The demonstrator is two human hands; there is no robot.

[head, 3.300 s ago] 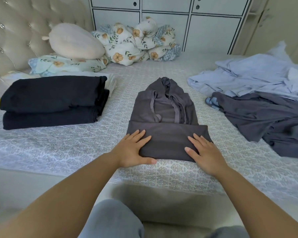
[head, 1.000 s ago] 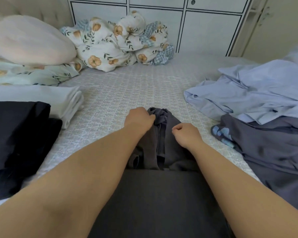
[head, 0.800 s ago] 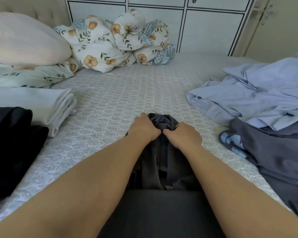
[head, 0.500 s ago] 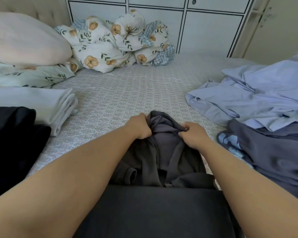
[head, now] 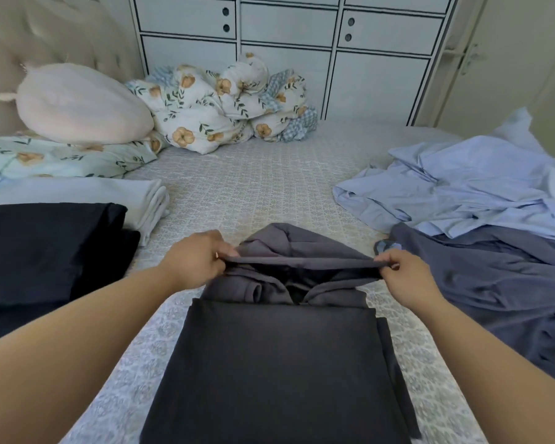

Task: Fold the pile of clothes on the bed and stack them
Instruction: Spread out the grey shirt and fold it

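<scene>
Midway across the bed (head: 269, 184), my left hand (head: 194, 262) and right hand (head: 409, 278) pinch the hood edge of the half-folded grey hoodie (head: 279, 363), which I judge needs tucking down next.

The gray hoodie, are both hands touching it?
Touching. The head view shows the left hand and right hand each pinching the gray hoodie by its stretched hood edge.

Beyond your grip, the bedsheet (head: 269, 184) is bare up to the quilt (head: 225, 107). Folded black clothes (head: 45, 251) block the left; loose shirts (head: 468, 200) crowd the right.
</scene>
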